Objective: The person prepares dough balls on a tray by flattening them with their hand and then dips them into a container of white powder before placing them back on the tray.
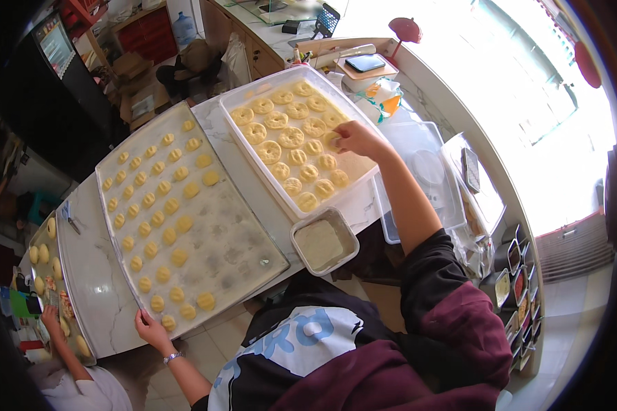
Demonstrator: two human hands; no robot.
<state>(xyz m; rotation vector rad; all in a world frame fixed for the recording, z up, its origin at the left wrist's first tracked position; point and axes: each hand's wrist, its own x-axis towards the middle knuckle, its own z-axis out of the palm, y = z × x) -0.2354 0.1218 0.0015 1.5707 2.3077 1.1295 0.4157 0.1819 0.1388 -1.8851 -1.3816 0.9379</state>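
My right hand (pixel 356 140) reaches over the white plastic tub (pixel 230 130). Its fingers pinch a round yellow dough piece (pixel 332 141) near the tub's right side. Flattened dough rounds (pixel 291 138) with pressed marks sit in rows inside it. Down at the near left corner of a large metal baking tray (pixel 236 226), my left hand (pixel 153 331) grips the edge. Small yellow dough pieces (pixel 158 218) line the tray's left and middle part, while its right part shows bare floured metal.
A square metal pan of flour (pixel 324 241) stands beside the tub, near my body. A clear lid (pixel 425 164) lies at the right. Another person's hand (pixel 51 319) works over a tray of buns (pixel 82 346) at far left. Scissors (pixel 70 218) and a phone (pixel 365 63) lie farther off.
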